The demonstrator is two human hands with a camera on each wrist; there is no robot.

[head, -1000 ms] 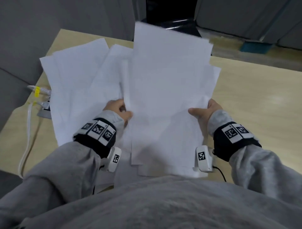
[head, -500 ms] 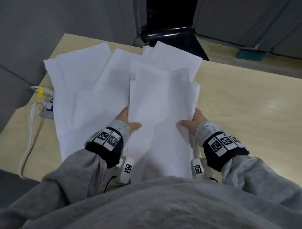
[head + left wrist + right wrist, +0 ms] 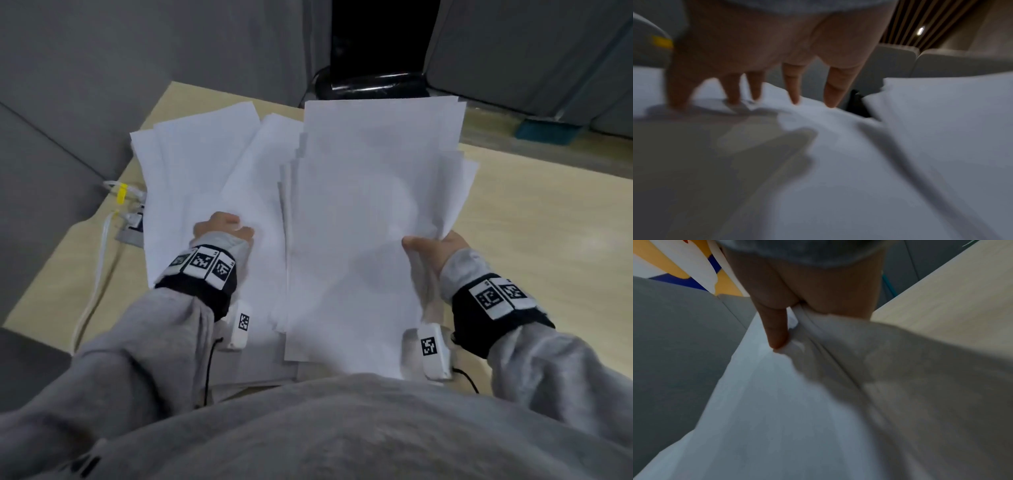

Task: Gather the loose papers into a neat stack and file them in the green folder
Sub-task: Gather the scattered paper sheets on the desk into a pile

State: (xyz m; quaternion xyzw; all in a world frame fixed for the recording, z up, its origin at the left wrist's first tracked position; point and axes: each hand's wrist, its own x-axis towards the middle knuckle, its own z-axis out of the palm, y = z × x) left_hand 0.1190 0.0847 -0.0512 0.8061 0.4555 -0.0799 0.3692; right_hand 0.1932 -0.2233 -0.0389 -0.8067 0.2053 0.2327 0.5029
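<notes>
Right hand: The right hand (image 3: 435, 253), at 4 o'clock in the head view, pinched the right edge of a gathered bundle of papers (image 3: 370, 219) between thumb and fingers, lifting it off the table (image 3: 548, 219), probably to keep collected sheets apart from the rest.
Left hand: The left hand (image 3: 222, 228), at 9 o'clock, reached down with its fingers (image 3: 793, 91) spread apart and straight, tips touching the loose sheets (image 3: 191, 161) lying fanned on the table, seemingly to draw in the next one.
Loose sheets: They overlapped unevenly toward 11 o'clock, not yet squared.
Green folder: Not visible in any view.
Table edge: A white cable (image 3: 99, 274) trailed at 9 o'clock.
</notes>
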